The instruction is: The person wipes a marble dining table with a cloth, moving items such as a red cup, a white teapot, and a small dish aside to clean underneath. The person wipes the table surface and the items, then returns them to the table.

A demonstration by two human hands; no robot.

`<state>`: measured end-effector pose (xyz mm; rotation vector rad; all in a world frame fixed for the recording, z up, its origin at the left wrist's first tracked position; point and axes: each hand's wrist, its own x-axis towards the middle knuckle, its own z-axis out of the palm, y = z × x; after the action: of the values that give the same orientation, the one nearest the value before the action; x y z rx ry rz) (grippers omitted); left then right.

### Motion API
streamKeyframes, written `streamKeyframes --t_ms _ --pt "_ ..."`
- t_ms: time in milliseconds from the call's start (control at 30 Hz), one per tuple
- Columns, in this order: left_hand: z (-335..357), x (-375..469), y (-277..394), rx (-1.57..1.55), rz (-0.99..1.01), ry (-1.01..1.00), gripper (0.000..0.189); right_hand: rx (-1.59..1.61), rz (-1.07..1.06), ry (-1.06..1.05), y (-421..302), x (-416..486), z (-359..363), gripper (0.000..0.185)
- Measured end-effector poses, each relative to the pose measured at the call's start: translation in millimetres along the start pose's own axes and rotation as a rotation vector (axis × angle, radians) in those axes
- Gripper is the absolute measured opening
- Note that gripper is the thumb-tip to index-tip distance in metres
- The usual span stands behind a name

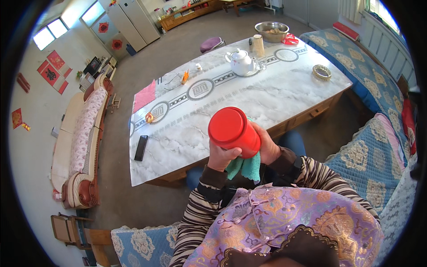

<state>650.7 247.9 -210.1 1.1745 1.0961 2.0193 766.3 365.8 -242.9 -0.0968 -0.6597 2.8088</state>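
A red lidded canister [233, 130] is held in front of the person, above the near edge of the marble-patterned table [186, 140]. My left hand [223, 156] grips its lower left side with the thumb across the front. At its right side is my right hand [267, 145], with a teal cloth [248, 167] hanging below and partly behind the canister. Part of the cloth also shows by the right fingers; most of those fingers are hidden. The canister's closed end faces up toward the camera.
On the table are a black phone [141, 148], a pink cloth [145, 96], a white teapot [241, 62], a glass ashtray [322, 72], a paper roll [258, 45] and a steel bowl [272, 31]. Quilt-covered seating [363, 163] stands at the right, a sofa [85, 133] at the left.
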Motion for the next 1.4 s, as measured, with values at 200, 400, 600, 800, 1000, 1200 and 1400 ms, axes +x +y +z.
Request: streamKeyframes --t_ms 200,400,600,800,1000,1200,1400 --pt "18 -2 -1 -0.134 -0.077 0.275 0.100 -0.001 -0.184 0.083 -10 0 -15 0.051" --pt "15 7 -27 -0.261 -0.149 0.425 0.096 -0.055 -0.118 0.201 3 11 -46 0.056" --pt "19 6 -34 0.011 -0.024 0.199 0.106 -0.600 -0.302 -0.037 8 22 -58 0.056" --pt "-10 29 -40 0.370 0.155 0.145 0.107 0.236 0.074 -0.014 4 21 -55 0.053" --pt "-66 32 -44 0.403 0.158 0.352 0.107 0.072 0.237 0.037 -26 18 -46 0.057" --pt "-165 18 -37 0.433 0.175 0.681 0.096 -0.498 -0.131 0.248 -106 82 -83 0.051" --pt "-243 -12 -40 0.688 0.148 0.876 0.095 -2.305 -0.064 0.353 -81 139 -179 0.077"
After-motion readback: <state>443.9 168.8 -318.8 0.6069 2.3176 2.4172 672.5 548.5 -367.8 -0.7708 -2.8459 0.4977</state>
